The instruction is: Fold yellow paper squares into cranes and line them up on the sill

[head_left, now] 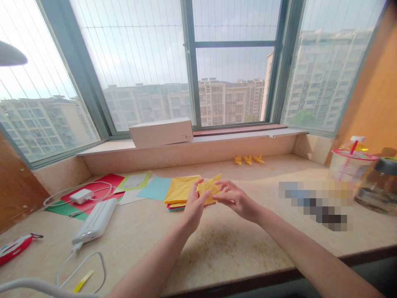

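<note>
Between my hands, above the stone counter, is a partly folded piece of yellow origami paper (208, 186) with a pointed tip at its upper right. My left hand (196, 205) is closed on its left side, thumb across the front. The fingers of my right hand (237, 200) pinch its right edge. Just behind and left of my left hand lies a stack of coloured paper (180, 190), yellow on top with red and blue edges beneath. Three small yellow folded paper cranes (248, 159) stand in a row near the back of the counter.
To the left, a white power bank (96, 219) with cables and a white charger (82, 196) lie by red, green and light blue sheets (155, 188). A red tool (15, 248) is at far left. A cup with a straw (352, 165) and a jar (378, 186) stand right.
</note>
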Tool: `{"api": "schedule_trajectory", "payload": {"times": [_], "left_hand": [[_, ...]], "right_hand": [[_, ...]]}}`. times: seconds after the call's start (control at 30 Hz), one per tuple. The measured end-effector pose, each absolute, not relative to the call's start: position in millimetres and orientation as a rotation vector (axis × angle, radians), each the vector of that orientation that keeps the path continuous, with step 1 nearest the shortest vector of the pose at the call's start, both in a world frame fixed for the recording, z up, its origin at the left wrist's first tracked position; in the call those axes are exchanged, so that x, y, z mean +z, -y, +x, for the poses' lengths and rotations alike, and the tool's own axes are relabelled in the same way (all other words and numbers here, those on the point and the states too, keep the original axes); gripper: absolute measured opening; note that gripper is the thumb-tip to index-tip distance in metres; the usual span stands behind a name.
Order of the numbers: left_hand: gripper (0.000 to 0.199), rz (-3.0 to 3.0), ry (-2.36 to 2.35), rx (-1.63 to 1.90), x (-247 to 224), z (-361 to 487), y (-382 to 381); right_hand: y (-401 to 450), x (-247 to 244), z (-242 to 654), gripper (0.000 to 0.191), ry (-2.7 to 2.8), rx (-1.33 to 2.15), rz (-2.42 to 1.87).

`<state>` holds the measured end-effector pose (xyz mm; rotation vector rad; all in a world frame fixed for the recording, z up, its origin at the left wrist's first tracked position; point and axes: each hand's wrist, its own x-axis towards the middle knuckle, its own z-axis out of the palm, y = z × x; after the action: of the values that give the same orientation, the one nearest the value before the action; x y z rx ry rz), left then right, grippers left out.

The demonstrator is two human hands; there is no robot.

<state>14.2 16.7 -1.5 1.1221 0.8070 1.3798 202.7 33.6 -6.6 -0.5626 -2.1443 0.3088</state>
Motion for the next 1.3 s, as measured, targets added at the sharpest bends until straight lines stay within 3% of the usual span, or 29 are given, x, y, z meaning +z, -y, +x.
{"api": "schedule_trajectory", "payload": {"times": [0.17,0.53,0.67,0.8,0.97,1.3], "left_hand": [[0.087,1.221,-0.756,1.320,-0.1,18.8,-12.1],[0.085,1.314,-0.610,1.227,3.4,22.7,-3.1],[0.082,1.262,-0.648,1.245,5.5,24.6,-2.2],[0.069,1.187,-0.710,1.261,4.8,23.0,-5.3],[0.038,1.262,-0.687,1.107,2.4,19.3,-7.3],[0.032,1.453,-0.738,1.239,2.3,23.2,-8.6]], "right_hand": [[-35.3,-4.1,203.5,0.014,2.060,0.334,-0.667],[-37.2,-2.3,199.4,0.022,1.697,0.726,-0.750],[-37.1,-3.2,197.0,0.021,1.625,0.702,-0.735],[-37.4,-1.2,198.4,0.018,1.559,0.586,-0.723],[-38.4,-1.6,199.3,0.015,1.507,0.552,-0.692],[-36.3,1.0,197.8,0.018,1.425,0.643,-0.678]]}}
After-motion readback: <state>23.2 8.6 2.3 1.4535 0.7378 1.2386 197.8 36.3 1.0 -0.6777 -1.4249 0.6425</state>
